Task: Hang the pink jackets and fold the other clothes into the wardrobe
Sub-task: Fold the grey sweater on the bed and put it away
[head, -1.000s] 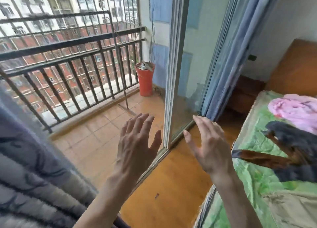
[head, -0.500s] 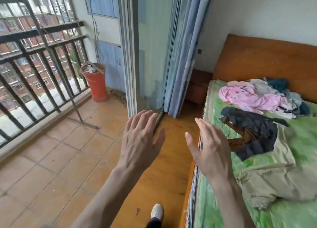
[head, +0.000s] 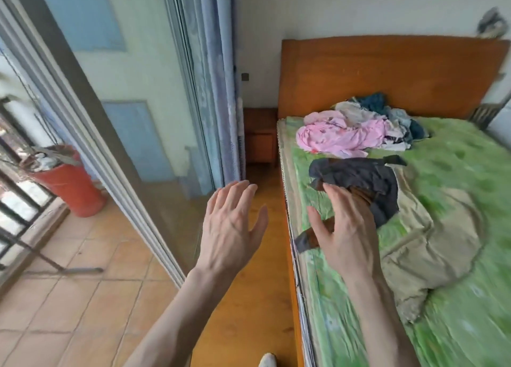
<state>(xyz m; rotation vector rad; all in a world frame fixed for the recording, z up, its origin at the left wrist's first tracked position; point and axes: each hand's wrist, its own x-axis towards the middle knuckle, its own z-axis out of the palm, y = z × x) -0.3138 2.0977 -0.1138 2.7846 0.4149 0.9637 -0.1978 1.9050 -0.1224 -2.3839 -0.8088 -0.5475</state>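
— Item one, hands?
— My left hand [head: 231, 225] and right hand [head: 345, 231]: both raised, fingers straight, holding nothing.
— Item two, clothes?
— Pink jackets [head: 340, 137] heaped on the bed [head: 456, 325] near the headboard [head: 387, 71]; dark garment [head: 362, 178] just beyond my right hand.

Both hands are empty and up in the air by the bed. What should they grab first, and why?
Probably lower the right hand onto the dark garment just in front of it on the green bed cover. Both hands are open and hold nothing, and that garment lies nearest; the pink jackets sit farther back, near the headboard.
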